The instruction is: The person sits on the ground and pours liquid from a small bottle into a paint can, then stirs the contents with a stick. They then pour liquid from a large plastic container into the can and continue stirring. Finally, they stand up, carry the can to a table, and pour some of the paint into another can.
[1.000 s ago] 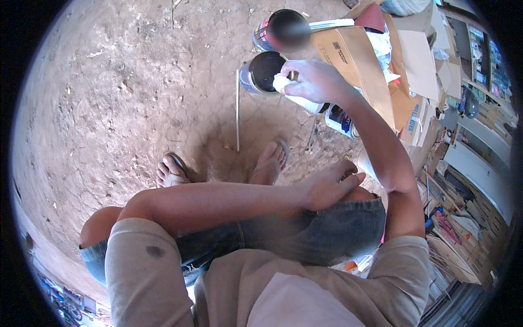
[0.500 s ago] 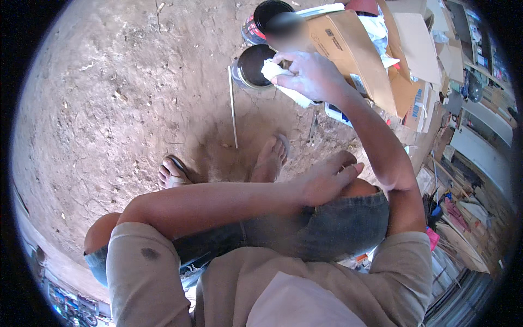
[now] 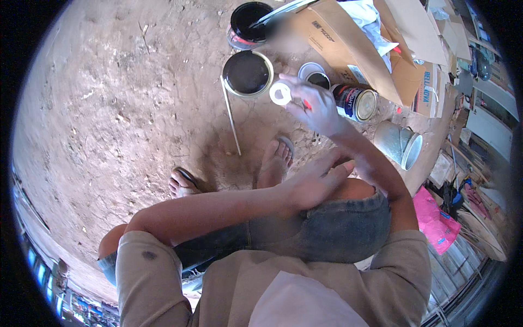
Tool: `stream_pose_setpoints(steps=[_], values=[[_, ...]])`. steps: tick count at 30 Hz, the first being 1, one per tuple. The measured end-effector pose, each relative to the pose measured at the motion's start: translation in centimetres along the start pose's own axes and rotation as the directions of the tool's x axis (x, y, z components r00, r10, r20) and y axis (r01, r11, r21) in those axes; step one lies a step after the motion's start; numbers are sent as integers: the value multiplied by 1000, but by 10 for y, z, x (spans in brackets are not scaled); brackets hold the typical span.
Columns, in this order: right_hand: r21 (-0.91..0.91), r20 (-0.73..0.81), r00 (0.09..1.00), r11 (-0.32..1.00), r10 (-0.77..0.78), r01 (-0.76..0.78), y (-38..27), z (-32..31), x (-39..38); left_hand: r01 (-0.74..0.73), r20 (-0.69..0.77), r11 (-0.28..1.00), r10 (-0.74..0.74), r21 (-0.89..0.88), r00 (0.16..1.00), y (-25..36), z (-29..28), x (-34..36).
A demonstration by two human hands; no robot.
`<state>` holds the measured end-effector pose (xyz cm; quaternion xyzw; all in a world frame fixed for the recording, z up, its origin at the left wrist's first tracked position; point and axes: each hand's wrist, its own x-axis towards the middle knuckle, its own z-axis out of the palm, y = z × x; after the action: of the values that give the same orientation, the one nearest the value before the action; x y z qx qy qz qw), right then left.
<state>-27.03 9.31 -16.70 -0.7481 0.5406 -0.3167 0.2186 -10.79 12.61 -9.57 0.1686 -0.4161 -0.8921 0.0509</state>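
My right hand (image 3: 316,109) is closed around a white object with a round, ring-like end (image 3: 280,94); a bit of red shows between the fingers. It is held just right of an open can (image 3: 248,73) filled with something dark. A thin pale stick (image 3: 230,117) lies on the ground beside that can. My left hand (image 3: 318,182) rests on my right knee, fingers loosely stretched, with nothing seen in it.
Behind stands another open dark-filled can (image 3: 250,22). Right of my right hand are a small dark-filled container (image 3: 318,80), a paint can (image 3: 357,102) and a metal bucket (image 3: 395,143). A cardboard box (image 3: 348,49) and a pink bag (image 3: 436,220) lie farther right.
My right hand has drawn back a little from the open can. The white object looked long before and now shows its round end. My left hand stays on the knee.
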Motion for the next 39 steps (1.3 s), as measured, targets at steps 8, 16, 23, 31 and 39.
stream_pose_setpoints(steps=[8,16,23,31,39], values=[[-253,-47,993,963,-110,95,31,1,-30,82,-17,992,-81,99,997,-1,-12,3],[-709,157,964,704,214,-41,104,0,-1,43,74,698,-136,715,988,46,-56,-48],[100,-399,779,867,484,-488,122,25,75,152,-42,544,-208,825,977,141,-43,-114],[49,-227,893,920,389,-388,87,11,117,25,61,496,-156,868,986,111,-38,-114],[82,-388,825,908,410,-412,39,-73,124,-49,77,226,-117,973,990,125,-49,-124]])
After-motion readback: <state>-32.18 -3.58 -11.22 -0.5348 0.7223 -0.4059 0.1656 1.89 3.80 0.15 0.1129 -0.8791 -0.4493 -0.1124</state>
